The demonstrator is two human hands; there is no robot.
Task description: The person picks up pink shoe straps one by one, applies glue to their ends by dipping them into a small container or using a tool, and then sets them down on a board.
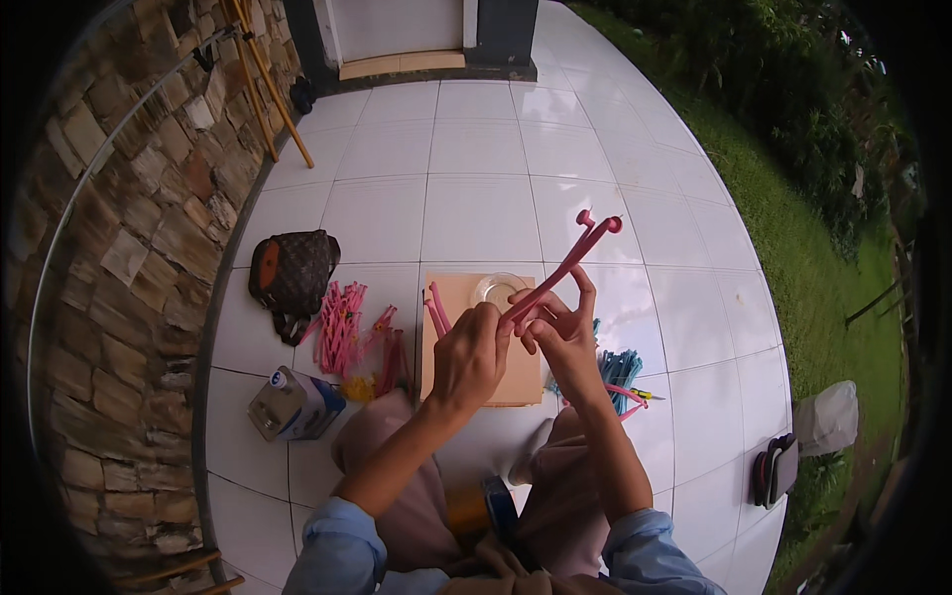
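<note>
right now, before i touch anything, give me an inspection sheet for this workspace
Surface: white tile floor bearing a tan board
Work items: pink strips in hand; glass dish at the board's far edge; pink pile left, teal bundle right
Clutter: brown bag and metal can left; pale plastic bag far right
Hands: left hand closed on the pink strips; right hand has its fingers at them, grip unclear
Cables: thin pale line before the stone wall, cable or pole unclear
Surroundings: stone wall left, grass right, doorway ahead
</note>
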